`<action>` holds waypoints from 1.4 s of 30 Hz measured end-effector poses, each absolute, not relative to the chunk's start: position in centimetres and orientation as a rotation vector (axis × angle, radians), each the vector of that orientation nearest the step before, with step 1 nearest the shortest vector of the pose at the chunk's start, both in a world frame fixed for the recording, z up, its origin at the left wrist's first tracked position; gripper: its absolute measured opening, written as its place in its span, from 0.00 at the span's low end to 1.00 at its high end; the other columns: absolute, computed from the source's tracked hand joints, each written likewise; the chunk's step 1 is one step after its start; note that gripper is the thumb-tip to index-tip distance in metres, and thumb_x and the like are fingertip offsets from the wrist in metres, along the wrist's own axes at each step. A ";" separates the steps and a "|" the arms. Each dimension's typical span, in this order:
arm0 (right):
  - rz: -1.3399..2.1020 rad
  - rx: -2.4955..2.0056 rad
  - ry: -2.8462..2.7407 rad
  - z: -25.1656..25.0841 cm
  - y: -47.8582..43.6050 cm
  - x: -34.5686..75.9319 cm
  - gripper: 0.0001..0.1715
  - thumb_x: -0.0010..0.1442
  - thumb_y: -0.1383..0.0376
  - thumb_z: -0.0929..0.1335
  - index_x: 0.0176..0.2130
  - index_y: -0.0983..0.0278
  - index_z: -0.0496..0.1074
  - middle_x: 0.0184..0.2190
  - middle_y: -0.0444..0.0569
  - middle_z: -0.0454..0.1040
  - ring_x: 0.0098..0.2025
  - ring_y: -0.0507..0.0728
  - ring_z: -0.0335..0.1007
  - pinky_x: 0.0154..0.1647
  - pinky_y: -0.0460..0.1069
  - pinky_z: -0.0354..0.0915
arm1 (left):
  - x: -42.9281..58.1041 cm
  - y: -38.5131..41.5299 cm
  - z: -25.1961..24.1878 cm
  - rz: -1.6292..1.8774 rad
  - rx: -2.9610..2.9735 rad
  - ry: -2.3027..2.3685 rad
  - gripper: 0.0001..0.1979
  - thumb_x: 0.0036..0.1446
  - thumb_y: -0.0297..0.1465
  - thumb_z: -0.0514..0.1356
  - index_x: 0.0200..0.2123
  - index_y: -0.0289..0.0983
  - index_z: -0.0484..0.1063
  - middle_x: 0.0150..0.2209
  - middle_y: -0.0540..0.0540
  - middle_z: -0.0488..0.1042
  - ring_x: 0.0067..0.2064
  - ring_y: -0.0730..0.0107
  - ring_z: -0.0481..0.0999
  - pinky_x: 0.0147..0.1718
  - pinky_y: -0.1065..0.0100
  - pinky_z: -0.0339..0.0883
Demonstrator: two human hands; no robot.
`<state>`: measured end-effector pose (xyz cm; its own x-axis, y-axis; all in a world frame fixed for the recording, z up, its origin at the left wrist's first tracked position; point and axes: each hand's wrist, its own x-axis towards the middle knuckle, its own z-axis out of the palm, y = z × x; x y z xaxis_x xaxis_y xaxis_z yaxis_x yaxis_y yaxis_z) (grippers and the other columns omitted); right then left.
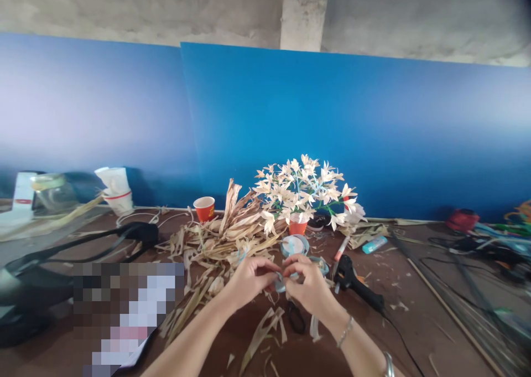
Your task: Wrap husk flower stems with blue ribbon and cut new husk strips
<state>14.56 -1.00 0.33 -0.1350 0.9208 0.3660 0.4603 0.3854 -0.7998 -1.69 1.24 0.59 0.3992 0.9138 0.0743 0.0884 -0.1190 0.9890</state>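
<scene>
My left hand (248,282) and my right hand (310,288) meet above the table, thumbs and fingers pinched together on a small pale blue piece (279,283). Its exact kind is too small to make out. Just beyond my fingers lies a light blue roll (305,243), perhaps tape. A black loop (296,317), possibly a scissor handle, shows below my right hand. Cream-white flowers (305,191) made of thin petals on green stems stand in a red paper cup (297,227) behind the roll.
Dry corn husks (232,222) spread over the left and middle of the brown table (323,349). A black glue gun (359,288) with its cord lies right, near a turquoise box cutter (374,244). Another red cup (204,208) stands at the back. Tangled cords (468,249) lie far right.
</scene>
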 end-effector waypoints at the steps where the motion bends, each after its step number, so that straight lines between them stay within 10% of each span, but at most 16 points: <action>1: 0.777 -1.209 -1.719 0.4 -0.9 14.7 0.05 0.44 0.72 0.65 0.21 0.65 0.70 0.34 0.48 0.69 0.35 0.55 0.65 0.36 0.48 0.60 | -1.8 1.2 0.6 0.902 1.542 0.920 0.08 0.44 0.31 0.62 0.28 0.33 0.73 0.21 0.48 0.71 0.22 0.71 0.69 0.24 0.69 0.63; 10: 1.435 -1.139 -1.522 0.5 -1.2 15.2 0.07 0.45 0.68 0.62 0.21 0.66 0.69 0.19 0.43 0.66 0.22 0.50 0.61 0.26 0.46 0.58 | -2.2 0.7 0.8 0.850 1.691 0.871 0.06 0.47 0.32 0.59 0.27 0.35 0.72 0.21 0.48 0.70 0.24 0.71 0.69 0.24 0.71 0.62; 22: -0.078 -1.270 -1.947 0.8 -2.3 13.7 0.06 0.47 0.73 0.65 0.26 0.62 0.65 0.38 0.49 0.67 0.43 0.60 0.61 0.40 0.53 0.56 | -1.2 1.2 -0.3 0.959 1.485 0.955 0.10 0.44 0.35 0.60 0.25 0.33 0.70 0.17 0.51 0.68 0.19 0.74 0.66 0.20 0.72 0.59; 42: -0.278 -1.238 -1.932 1.1 -2.4 13.9 0.07 0.51 0.73 0.64 0.25 0.62 0.67 0.36 0.47 0.70 0.41 0.57 0.62 0.40 0.52 0.52 | -1.0 1.1 0.0 0.998 1.391 0.898 0.10 0.42 0.35 0.62 0.25 0.32 0.71 0.18 0.51 0.70 0.20 0.75 0.68 0.22 0.72 0.62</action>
